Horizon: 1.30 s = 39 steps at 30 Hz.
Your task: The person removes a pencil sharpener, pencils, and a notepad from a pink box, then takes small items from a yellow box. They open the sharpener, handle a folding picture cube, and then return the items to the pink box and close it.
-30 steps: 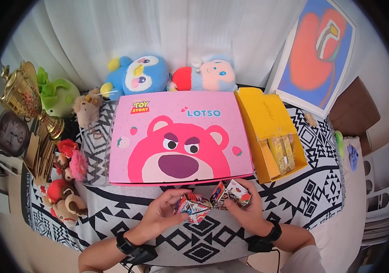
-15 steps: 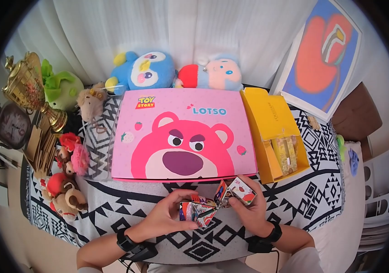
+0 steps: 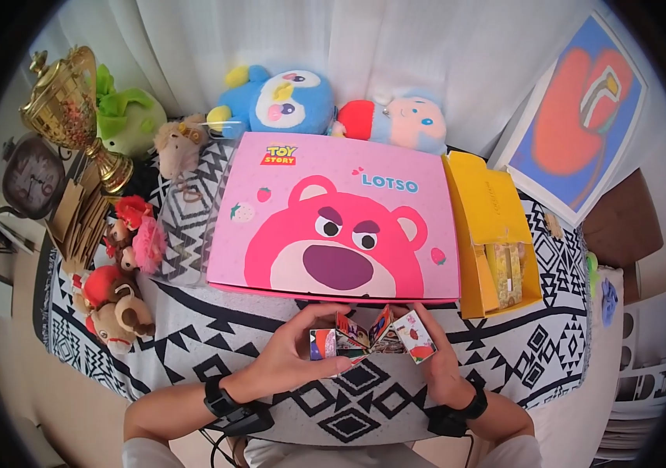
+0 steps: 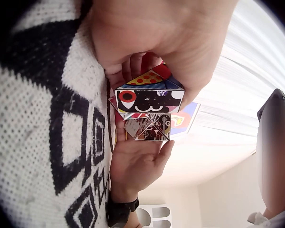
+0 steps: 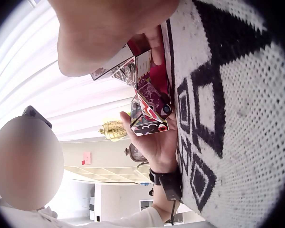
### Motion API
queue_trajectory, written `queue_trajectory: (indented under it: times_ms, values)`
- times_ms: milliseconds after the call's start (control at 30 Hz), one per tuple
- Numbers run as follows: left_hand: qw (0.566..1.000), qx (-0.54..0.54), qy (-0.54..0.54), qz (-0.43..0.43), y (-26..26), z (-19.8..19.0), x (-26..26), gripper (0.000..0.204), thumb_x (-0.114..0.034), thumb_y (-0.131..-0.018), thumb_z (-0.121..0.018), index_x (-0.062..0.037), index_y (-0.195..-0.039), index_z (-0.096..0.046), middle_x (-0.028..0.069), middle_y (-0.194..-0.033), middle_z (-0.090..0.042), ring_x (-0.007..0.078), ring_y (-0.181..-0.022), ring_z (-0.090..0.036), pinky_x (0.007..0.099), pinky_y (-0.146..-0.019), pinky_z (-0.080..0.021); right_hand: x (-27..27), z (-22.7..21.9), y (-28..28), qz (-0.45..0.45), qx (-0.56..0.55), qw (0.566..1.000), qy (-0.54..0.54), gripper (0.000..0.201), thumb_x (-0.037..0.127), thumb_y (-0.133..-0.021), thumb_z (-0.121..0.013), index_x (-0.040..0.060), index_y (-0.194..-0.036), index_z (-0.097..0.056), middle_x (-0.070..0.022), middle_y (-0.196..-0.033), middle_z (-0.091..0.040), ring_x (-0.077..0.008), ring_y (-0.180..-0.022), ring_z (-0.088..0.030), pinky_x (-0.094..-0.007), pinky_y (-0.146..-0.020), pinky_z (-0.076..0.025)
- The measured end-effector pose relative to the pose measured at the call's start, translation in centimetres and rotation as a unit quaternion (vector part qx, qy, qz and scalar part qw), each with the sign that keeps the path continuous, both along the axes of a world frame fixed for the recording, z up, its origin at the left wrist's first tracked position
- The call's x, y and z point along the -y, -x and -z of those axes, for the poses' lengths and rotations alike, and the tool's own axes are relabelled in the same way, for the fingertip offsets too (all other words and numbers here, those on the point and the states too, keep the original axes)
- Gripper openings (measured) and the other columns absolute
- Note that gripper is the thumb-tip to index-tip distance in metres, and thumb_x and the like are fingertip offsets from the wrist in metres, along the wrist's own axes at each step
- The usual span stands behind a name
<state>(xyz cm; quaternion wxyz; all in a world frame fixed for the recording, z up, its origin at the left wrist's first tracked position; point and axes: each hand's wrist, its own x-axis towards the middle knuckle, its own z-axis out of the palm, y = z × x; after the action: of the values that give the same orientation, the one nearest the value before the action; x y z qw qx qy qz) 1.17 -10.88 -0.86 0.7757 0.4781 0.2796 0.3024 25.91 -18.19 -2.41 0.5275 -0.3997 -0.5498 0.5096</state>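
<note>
Left hand, right hand grip angular blocks | glossy, perhaps card

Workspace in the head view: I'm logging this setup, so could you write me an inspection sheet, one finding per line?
Surface: black-and-white patterned cloth covers the table.
Job's things: picture block, opened in a V, held between the hands.
Clutter: pink box, yellow box, plush toys, gold trophy and clock around the cloth's back and left.
Grippers: bare left hand and right hand each grip one side of the block.
Cables: dark cable below the right wrist, another below the left.
Surroundings: white curtain behind; framed picture at back right.
</note>
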Motion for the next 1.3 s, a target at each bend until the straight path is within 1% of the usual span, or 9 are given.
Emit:
queue_trajectory:
  times_ms: [100, 200, 267, 367, 500, 700, 900, 1100, 1300]
  values:
    - [1.000, -0.017, -0.024, 0.007, 0.1, -0.1, 0.0, 0.065, -0.008, -0.080, -0.076, -0.0034, -0.136, -0.043, 0.0086, -0.124, -0.054, 0.0144, -0.113, -0.052, 0.0295, -0.094, -0.045, -0.1, -0.9, -0.3, -0.043, 0.034, 0.998, 0.013, 0.073, 0.037, -0.095, -0.055, -0.0070, -0.145, -0.025, -0.0221, -0.146, -0.036, -0.0277, -0.133, -0.038, -0.0369, -0.110, -0.027]
    - [1.000, -0.012, -0.002, 0.013, 0.1, -0.1, -0.1, 0.066, -0.005, -0.081, -0.075, -0.0037, -0.138, -0.042, 0.0077, -0.123, -0.054, 0.0137, -0.113, -0.052, 0.0298, -0.095, -0.045, -0.3, -0.4, -0.5, -0.072, 0.107, 0.988, -0.087, 0.075, 0.029, -0.089, -0.065, -0.0035, -0.145, -0.027, -0.0218, -0.144, -0.037, -0.0289, -0.132, -0.041, -0.0375, -0.108, -0.031]
    - [0.998, -0.023, -0.058, 0.026, 0.1, 0.2, -0.1, 0.065, -0.002, -0.082, -0.072, -0.0043, -0.139, -0.041, 0.0088, -0.123, -0.053, 0.0148, -0.115, -0.052, 0.0305, -0.100, -0.042, -0.3, -1.0, -0.1, -0.055, 0.179, 0.980, -0.073, 0.083, 0.015, -0.079, -0.076, -0.0001, -0.145, -0.028, -0.0202, -0.141, -0.039, -0.0293, -0.129, -0.044, -0.0373, -0.106, -0.035]
    - [0.996, -0.026, -0.082, 0.030, 0.0, 0.7, 0.0, 0.066, -0.003, -0.081, -0.073, -0.0052, -0.140, -0.042, 0.0089, -0.128, -0.049, 0.0153, -0.119, -0.048, 0.0309, -0.103, -0.038, -0.3, -0.7, 0.4, -0.037, 0.148, 0.987, -0.055, 0.095, 0.008, -0.069, -0.083, 0.0008, -0.146, -0.027, -0.0178, -0.138, -0.038, -0.0288, -0.126, -0.046, -0.0362, -0.103, -0.038]
    - [0.992, -0.033, -0.121, 0.021, -0.1, 0.7, 0.0, 0.069, -0.004, -0.080, -0.075, -0.0033, -0.140, -0.042, 0.0060, -0.119, -0.054, 0.0147, -0.114, -0.052, 0.0305, -0.099, -0.041, -0.2, -0.4, 0.4, -0.030, 0.167, 0.985, -0.042, 0.097, 0.007, -0.068, -0.084, 0.0019, -0.146, -0.027, -0.0171, -0.136, -0.038, -0.0281, -0.124, -0.046, -0.0358, -0.102, -0.039]
    - [0.983, -0.063, -0.158, 0.062, 0.2, 0.5, -0.2, 0.080, -0.013, -0.077, -0.080, -0.0026, -0.144, -0.036, 0.0089, -0.134, -0.047, 0.0176, -0.124, -0.045, 0.0327, -0.106, -0.034, -0.4, -0.7, 0.6, -0.024, 0.214, 0.975, -0.055, 0.092, 0.010, -0.068, -0.085, 0.0029, -0.143, -0.032, -0.0161, -0.130, -0.041, -0.0269, -0.120, -0.046, -0.0349, -0.102, -0.039]
    - [0.996, 0.014, -0.011, 0.090, 0.4, 0.6, -0.1, 0.084, -0.012, -0.083, -0.072, -0.0004, -0.149, -0.021, 0.0121, -0.146, -0.034, 0.0169, -0.132, -0.036, 0.0316, -0.111, -0.027, -0.6, -0.9, 0.6, -0.015, 0.214, 0.976, -0.035, 0.088, 0.010, -0.070, -0.084, 0.0024, -0.142, -0.034, -0.0159, -0.128, -0.041, -0.0267, -0.119, -0.047, -0.0345, -0.100, -0.039]
    - [0.990, 0.029, -0.053, 0.126, 0.5, 0.9, -0.3, 0.085, -0.007, -0.083, -0.067, -0.0005, -0.150, -0.015, 0.0126, -0.151, -0.027, 0.0175, -0.136, -0.032, 0.0312, -0.113, -0.024, -0.5, -0.9, 0.7, -0.011, 0.220, 0.975, -0.038, 0.086, 0.012, -0.070, -0.084, 0.0031, -0.141, -0.036, -0.0157, -0.128, -0.041, -0.0267, -0.119, -0.047, -0.0347, -0.100, -0.039]
    - [0.987, -0.028, -0.122, 0.100, 0.0, 1.4, 0.1, 0.093, -0.012, -0.078, -0.078, -0.0017, -0.149, -0.020, 0.0137, -0.149, -0.031, 0.0194, -0.136, -0.034, 0.0325, -0.113, -0.026, -0.8, -1.6, 0.5, -0.021, 0.254, 0.965, -0.056, 0.087, 0.013, -0.069, -0.085, 0.0035, -0.141, -0.037, -0.0160, -0.129, -0.041, -0.0282, -0.119, -0.047, -0.0349, -0.100, -0.040]
